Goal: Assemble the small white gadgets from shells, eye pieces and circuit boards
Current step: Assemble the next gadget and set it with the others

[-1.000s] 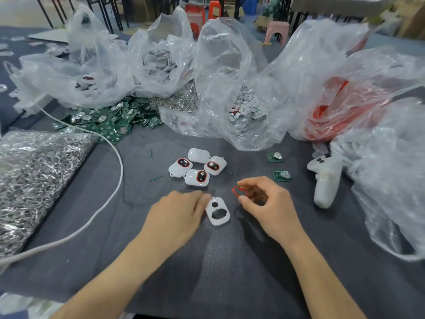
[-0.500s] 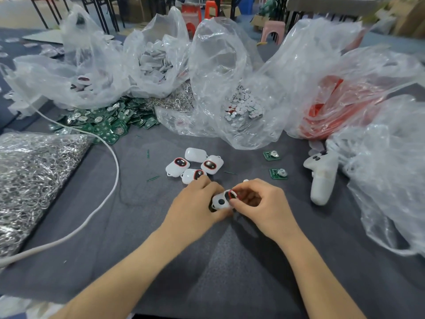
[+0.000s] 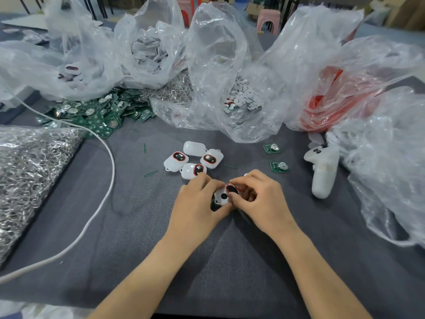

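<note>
White shell (image 3: 222,197) held above grey table (image 3: 138,215), centre — left hand (image 3: 197,203) grips it, right hand (image 3: 259,199) pinches red-rimmed eye piece (image 3: 232,188) onto it. Four finished gadgets (image 3: 194,161) just beyond, two circuit boards (image 3: 276,158) to right.

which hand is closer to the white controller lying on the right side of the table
Right. The right hand is left of the white controller, with bare cloth between them. The left hand is farther off, beyond the right hand; both grip the white shell.
</note>
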`<state>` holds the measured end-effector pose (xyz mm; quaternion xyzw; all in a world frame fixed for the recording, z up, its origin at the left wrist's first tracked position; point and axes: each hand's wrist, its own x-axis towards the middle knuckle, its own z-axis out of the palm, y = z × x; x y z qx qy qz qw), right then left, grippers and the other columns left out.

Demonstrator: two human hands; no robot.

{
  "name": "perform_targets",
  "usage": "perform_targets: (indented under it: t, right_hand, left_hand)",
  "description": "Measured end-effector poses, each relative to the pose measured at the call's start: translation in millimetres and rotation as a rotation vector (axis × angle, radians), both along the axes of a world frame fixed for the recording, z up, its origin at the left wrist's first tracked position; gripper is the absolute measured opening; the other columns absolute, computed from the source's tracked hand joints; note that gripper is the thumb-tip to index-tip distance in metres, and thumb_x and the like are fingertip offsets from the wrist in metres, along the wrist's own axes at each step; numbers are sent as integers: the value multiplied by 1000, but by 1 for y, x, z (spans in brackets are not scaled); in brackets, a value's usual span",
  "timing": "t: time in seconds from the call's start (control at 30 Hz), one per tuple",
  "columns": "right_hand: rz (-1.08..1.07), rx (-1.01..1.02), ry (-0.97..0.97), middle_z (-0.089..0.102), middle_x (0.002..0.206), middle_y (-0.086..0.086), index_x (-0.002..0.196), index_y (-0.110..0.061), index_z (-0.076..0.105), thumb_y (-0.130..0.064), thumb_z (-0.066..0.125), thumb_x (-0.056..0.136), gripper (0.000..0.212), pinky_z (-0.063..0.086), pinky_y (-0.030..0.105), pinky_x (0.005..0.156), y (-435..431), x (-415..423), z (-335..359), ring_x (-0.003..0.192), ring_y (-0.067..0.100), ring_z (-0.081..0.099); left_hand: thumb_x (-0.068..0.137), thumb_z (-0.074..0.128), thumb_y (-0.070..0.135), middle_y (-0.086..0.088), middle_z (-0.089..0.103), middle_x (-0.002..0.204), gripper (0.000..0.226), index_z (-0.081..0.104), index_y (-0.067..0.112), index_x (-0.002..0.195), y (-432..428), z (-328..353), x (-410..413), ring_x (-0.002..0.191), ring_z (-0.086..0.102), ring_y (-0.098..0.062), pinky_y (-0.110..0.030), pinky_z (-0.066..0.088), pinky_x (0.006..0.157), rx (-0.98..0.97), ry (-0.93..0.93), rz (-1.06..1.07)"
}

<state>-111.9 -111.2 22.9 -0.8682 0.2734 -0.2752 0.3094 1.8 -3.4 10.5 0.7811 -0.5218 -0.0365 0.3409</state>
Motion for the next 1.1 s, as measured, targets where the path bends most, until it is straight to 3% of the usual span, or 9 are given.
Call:
perform_targets:
  t: [0.37,0.57,0.87,1.1]
  right_hand:
    - [3,42,16,56,77,-9,87,-8,73,-11,82,72,18,41,11,63,-3,-1,2,67,1,54]
    - [2,82,-3,57,79,-10,92,-8,74,-11,82,72,22,38,6,67,-4,-1,0,72,-5,55]
    - [-6,88,-25,64,81,0,92,-9,75,-14,83,71,23,40,9,66,-2,-3,1,71,-1,55]
    - [0,67,-30,59,83,-4,98,-10,75,-14,82,72,28,37,6,70,-1,-1,-1,76,-4,54]
  left_hand:
    - [79,73,41,3,56,98,42,66,23,116,2,2,0,91,56,-16,-35,42,77,27,-7,-5]
    - [80,72,43,5,54,99,41,65,26,116,2,1,1,90,55,-14,-33,41,79,51,-3,-12]
    - [79,72,44,6,54,101,39,65,27,114,3,1,2,87,56,-15,-34,42,80,53,11,-4]
    - [78,74,40,6,53,100,38,66,27,113,3,-1,3,87,55,-14,-29,39,79,43,26,2]
